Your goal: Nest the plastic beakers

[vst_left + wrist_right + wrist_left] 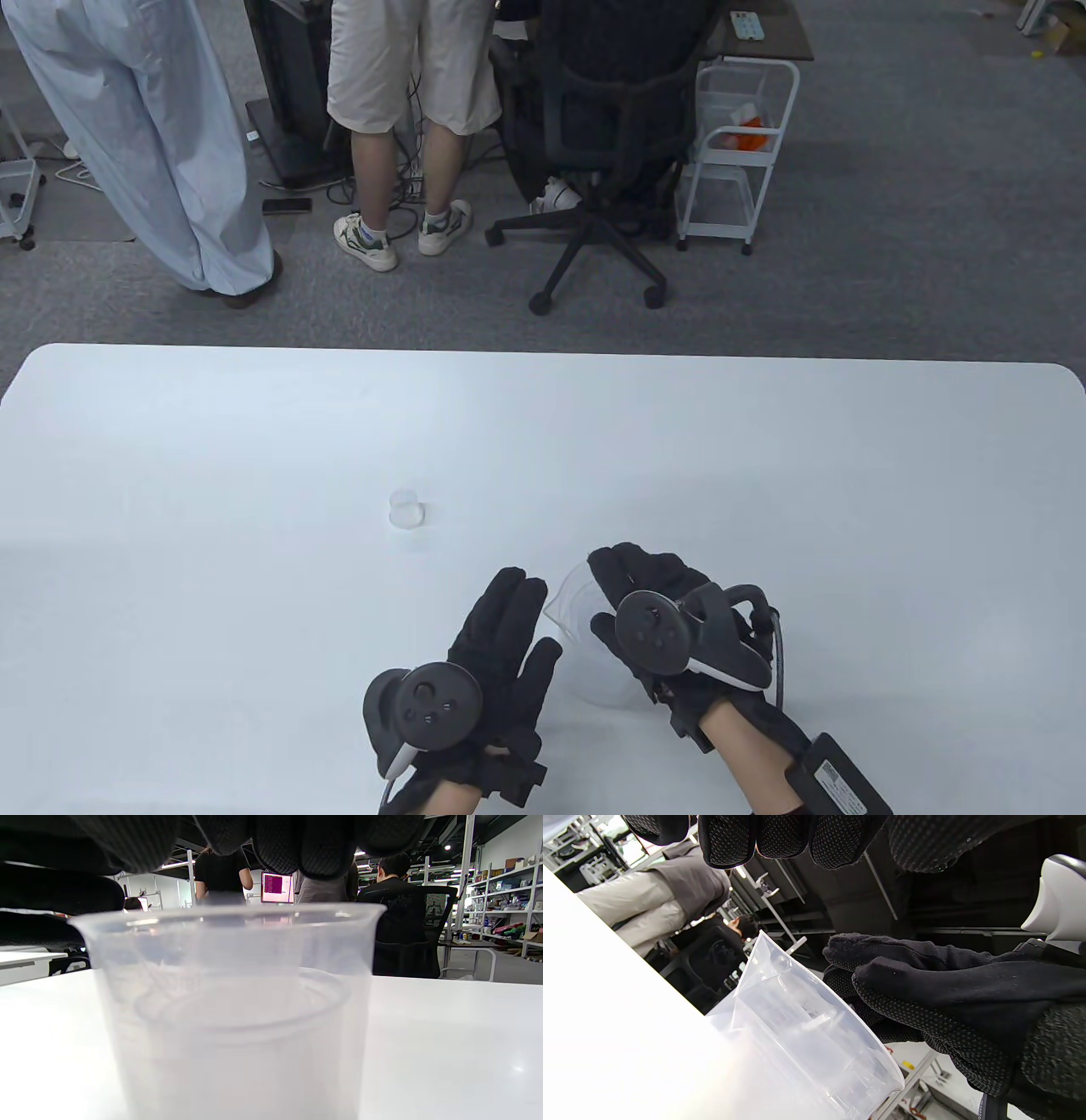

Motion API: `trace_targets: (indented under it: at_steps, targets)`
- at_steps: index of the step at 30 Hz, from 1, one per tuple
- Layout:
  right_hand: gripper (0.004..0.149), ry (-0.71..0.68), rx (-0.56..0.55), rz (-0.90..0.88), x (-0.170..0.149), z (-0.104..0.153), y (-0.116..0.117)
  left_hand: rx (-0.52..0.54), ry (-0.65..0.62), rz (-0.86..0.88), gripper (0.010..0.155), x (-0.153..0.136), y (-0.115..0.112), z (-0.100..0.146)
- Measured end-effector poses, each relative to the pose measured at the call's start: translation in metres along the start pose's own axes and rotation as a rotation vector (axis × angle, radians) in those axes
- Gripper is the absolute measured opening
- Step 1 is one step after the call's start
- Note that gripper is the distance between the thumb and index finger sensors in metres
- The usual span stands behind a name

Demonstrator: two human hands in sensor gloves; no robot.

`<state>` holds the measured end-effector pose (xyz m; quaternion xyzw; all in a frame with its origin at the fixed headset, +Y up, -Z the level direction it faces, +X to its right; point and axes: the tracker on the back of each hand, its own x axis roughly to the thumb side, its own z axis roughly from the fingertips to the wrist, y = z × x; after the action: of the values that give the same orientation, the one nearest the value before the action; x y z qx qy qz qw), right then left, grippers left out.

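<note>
Bright, even overhead light
The white table [606, 1018] blows out to glare; the near beaker [229, 1005] is soft-focused.

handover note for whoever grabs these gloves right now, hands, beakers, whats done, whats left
Left hand: flat and open just left of the large beaker, holding nothing.
Right hand: over the large beaker, fingers above its rim; whether it grips cannot be told.
Large beaker: upright on the white table near the front edge; the right wrist view shows at least one smaller beaker's rim already inside it.
Small beaker: alone on the table, farther back and to the left, untouched.
Done: part of the nesting.
Left: pick up the small beaker and likely drop it into the stack.
</note>
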<state>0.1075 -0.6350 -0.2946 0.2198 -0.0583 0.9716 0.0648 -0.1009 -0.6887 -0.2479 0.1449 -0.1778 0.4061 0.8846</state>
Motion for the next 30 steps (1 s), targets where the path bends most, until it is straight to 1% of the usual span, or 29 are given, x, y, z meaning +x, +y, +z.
trace_targets:
  at_steps: [4, 6, 7, 11, 15, 18, 21, 23, 26, 30]
  targets:
    - [0.067, -0.007, -0.049, -0.048, -0.007, 0.008, -0.005, -0.007, 0.012, -0.006, 0.064, 0.000, 0.001, -0.002]
    - [0.067, -0.002, -0.079, -0.105, -0.012, 0.014, -0.008, -0.044, 0.035, -0.030, 0.065, 0.001, 0.003, -0.005]
    - [0.068, 0.003, -0.100, -0.152, -0.016, 0.018, -0.009, -0.067, 0.048, -0.052, 0.066, 0.001, 0.005, -0.008]
    - [0.069, 0.006, -0.151, -0.323, -0.029, 0.033, -0.013, -0.070, 0.090, -0.145, 0.066, -0.003, 0.018, -0.019]
    - [0.070, 0.019, -0.217, -0.462, -0.042, 0.051, -0.011, -0.056, 0.177, -0.181, 0.065, -0.017, 0.039, -0.033]
    - [0.071, 0.042, -0.267, -0.547, -0.052, 0.064, -0.005, -0.057, 0.241, -0.215, 0.065, -0.029, 0.058, -0.046]
    - [0.071, 0.056, -0.281, -0.604, -0.058, 0.072, 0.002, -0.037, 0.294, -0.215, 0.064, -0.041, 0.074, -0.058]
    - [0.071, 0.063, -0.284, -0.641, -0.062, 0.077, 0.009, -0.034, 0.349, -0.248, 0.063, -0.052, 0.085, -0.068]
    - [0.071, 0.064, -0.294, -0.666, -0.064, 0.081, 0.016, -0.031, 0.404, -0.294, 0.062, -0.066, 0.094, -0.079]
    - [0.071, 0.065, -0.288, -0.695, -0.066, 0.083, 0.021, -0.071, 0.465, -0.388, 0.060, -0.088, 0.093, -0.095]
